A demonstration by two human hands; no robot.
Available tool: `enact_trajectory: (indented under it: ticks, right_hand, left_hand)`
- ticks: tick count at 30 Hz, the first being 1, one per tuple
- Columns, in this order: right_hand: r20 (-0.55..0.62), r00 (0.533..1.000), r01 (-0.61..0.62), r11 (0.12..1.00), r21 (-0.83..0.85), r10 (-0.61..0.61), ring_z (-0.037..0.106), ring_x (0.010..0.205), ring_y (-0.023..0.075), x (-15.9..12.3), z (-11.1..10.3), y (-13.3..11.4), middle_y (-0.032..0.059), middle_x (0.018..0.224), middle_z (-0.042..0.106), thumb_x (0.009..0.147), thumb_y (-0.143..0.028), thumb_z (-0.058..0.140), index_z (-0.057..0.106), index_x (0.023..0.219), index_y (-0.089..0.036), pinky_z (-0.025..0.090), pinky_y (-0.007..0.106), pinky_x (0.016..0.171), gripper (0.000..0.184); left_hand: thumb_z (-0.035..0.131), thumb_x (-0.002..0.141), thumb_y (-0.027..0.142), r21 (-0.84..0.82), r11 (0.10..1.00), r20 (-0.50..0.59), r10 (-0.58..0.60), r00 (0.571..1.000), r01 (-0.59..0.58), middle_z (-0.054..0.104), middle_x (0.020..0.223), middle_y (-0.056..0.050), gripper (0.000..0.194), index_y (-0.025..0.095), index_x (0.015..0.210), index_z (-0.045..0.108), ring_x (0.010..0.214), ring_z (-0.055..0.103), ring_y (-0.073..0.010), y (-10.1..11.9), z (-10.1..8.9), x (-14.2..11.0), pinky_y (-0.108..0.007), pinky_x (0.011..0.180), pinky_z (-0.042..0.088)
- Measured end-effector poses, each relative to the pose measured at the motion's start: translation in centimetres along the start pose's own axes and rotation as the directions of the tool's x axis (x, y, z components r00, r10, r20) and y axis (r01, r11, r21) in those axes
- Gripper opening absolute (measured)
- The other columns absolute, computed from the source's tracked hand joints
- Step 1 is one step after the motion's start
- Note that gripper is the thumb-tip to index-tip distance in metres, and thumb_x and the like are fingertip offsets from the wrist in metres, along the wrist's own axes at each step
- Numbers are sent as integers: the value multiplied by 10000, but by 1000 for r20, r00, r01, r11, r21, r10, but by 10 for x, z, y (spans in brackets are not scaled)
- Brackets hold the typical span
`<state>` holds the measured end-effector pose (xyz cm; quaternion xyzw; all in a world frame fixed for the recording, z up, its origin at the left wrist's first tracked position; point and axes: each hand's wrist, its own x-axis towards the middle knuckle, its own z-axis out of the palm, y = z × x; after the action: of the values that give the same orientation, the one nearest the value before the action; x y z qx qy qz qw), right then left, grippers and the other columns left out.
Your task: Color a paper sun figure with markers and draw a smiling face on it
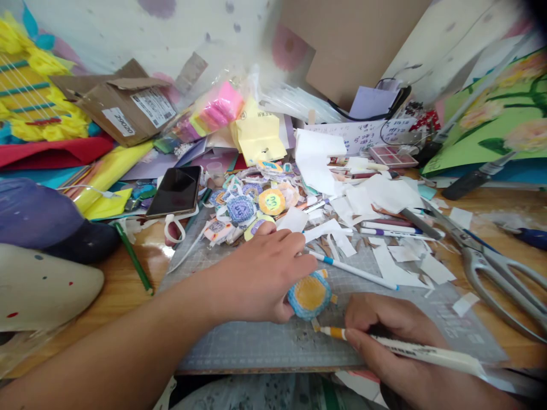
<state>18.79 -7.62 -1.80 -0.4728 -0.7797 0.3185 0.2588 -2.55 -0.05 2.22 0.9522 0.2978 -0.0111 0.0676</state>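
My left hand lies curled over the edge of a small round paper piece, blue-rimmed with an orange-yellow middle, and pins it to the grey cutting mat. My right hand is closed around a white marker with an orange tip. The tip points left, just below the paper piece. A white pen with a blue band lies on the mat just behind both hands.
A pile of coloured paper rounds and white paper scraps covers the mat's far side. Large metal scissors lie at right. A black phone, a green pencil, a cardboard box and a dark cap sit at left.
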Motion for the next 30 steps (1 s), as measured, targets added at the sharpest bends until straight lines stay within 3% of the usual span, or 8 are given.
enact_trajectory:
  ticks: [30]
  right_hand:
    - [1, 998, -55, 997, 57, 55, 501, 476, 118, 1, -1, -1, -31, 528, 531, 820, -179, 485, 457, 593, -216, 395, 217, 451, 231]
  left_hand:
    - [679, 666, 336, -9, 1000, 1, 3, 1000, -3, 513, 959, -53, 315, 213, 932, 565, 889, 499, -245, 0, 0, 0, -395, 825, 334]
